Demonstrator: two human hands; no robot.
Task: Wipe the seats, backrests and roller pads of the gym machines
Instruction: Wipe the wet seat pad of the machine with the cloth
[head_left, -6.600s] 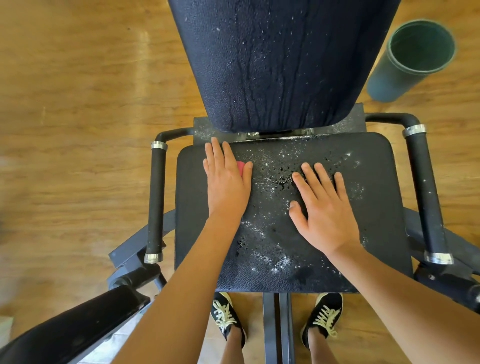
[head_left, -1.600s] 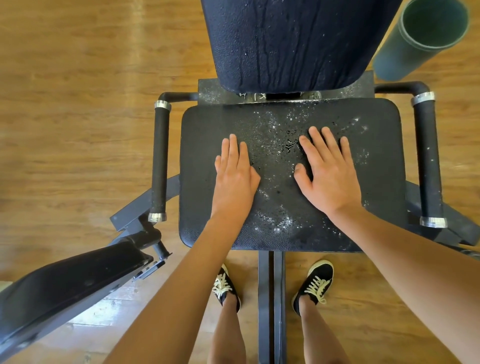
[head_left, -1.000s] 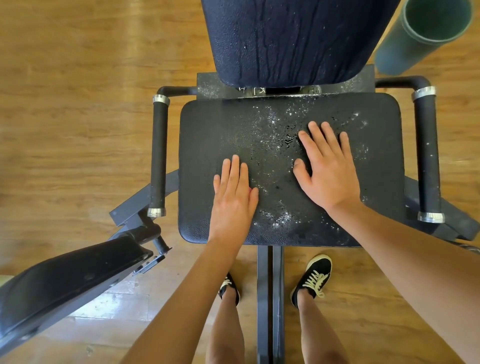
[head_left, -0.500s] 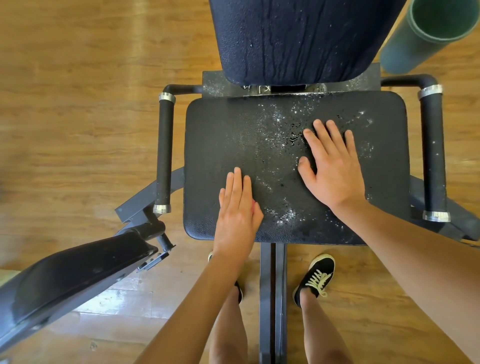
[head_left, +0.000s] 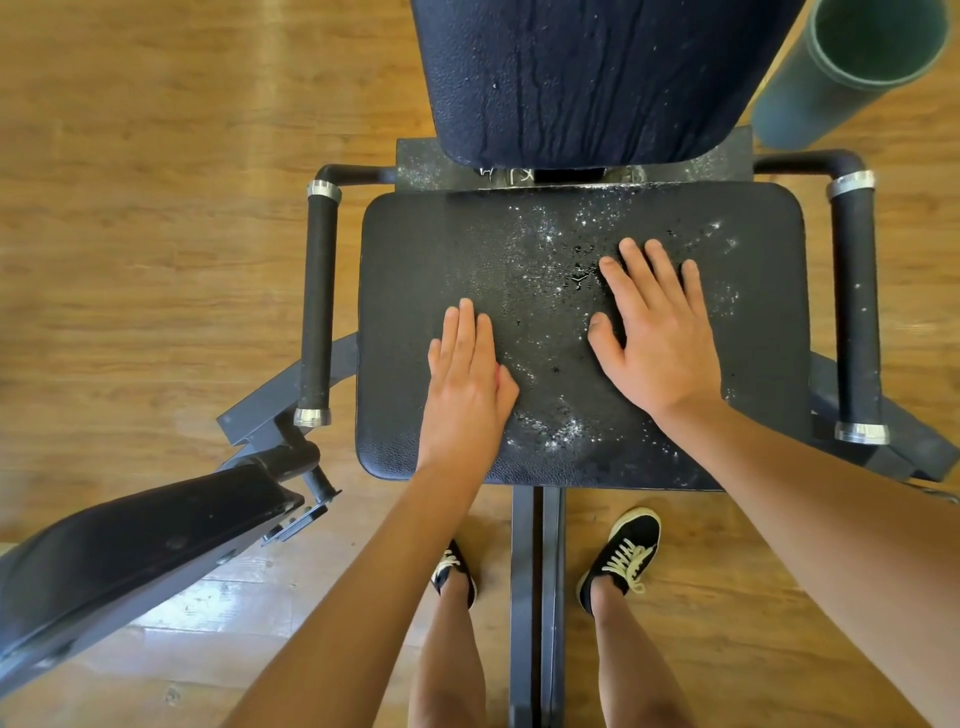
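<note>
Left hand (head_left: 467, 384) flat, fingers straight, pressing near-left part of seat (head_left: 405, 249). Pink sliver (head_left: 500, 371) at thumb is probably cloth, mostly hidden. Right hand (head_left: 654, 332) flat, fingers spread, bracing right of centre. Droplets (head_left: 545, 249) lie right and far of left hand, between both hands.

Left hand (head_left: 467, 384) lies flat on the seat (head_left: 410, 260) at 8 o'clock; right hand (head_left: 654, 338) lies flat at 3 o'clock. Droplets (head_left: 550, 260) speckle the surface between them. Backrest (head_left: 587, 78) stands at 12 o'clock.

Black seat (head_left: 415, 260) white-speckled, backrest (head_left: 582, 78) navy, floor (head_left: 156, 208) tan woodgrain
</note>
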